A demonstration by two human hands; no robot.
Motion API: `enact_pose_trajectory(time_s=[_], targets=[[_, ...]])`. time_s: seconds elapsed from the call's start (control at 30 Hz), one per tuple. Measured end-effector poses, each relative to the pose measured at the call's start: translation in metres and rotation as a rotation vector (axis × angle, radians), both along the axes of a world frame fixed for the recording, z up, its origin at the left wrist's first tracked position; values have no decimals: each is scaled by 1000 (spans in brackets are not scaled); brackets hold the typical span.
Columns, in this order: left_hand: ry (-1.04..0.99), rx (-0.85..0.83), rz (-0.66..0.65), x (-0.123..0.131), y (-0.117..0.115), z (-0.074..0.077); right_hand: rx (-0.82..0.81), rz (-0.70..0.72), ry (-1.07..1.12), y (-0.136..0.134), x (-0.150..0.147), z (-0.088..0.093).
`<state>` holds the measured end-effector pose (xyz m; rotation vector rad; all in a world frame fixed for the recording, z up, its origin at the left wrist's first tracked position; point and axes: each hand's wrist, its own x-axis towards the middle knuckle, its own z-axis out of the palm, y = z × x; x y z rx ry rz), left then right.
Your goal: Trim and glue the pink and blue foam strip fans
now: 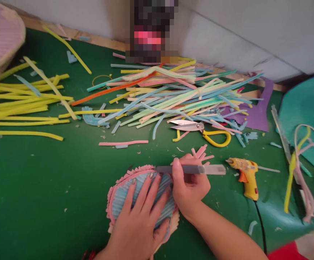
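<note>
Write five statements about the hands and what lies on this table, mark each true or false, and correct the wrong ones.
1. The left hand lies spread on the pink-and-blue piece. True.
2. The yellow-handled scissors lie on the table, apart from both hands. True.
3. The right hand grips the glue gun. False: it holds a dark pen-like tool; the glue gun lies to its right.
4. The table is red. False: it is green.
5. Yellow strips lie at the left of the picture. True.
</note>
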<state>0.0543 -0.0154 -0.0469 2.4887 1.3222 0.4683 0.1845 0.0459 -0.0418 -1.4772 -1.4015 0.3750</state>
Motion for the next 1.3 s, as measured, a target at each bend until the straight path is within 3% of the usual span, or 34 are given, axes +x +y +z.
enact_pose_trajectory(time_s=[0.23, 0.47, 0.7, 0.93, 1.07, 1.17, 1.3], targets=[[-25, 3, 11, 1, 0, 0, 32, 16, -13, -2, 3, -2], [-19, 12, 3, 1, 0, 0, 190, -35, -14, 4, 5, -6], [2, 72, -7, -1, -2, 0, 163, 37, -94, 6, 4, -5], [76, 210, -33, -3, -10, -2, 243, 57, -189, 1, 2, -4], [117, 371, -57, -3, -16, 11, 372, 68, -252, -7, 8, 10], [139, 358, 41, -16, -19, 29, 366, -15, -135, -22, 20, 29], [64, 85, 408, -53, -20, 42, 170, -28, 23, -59, 36, 43]])
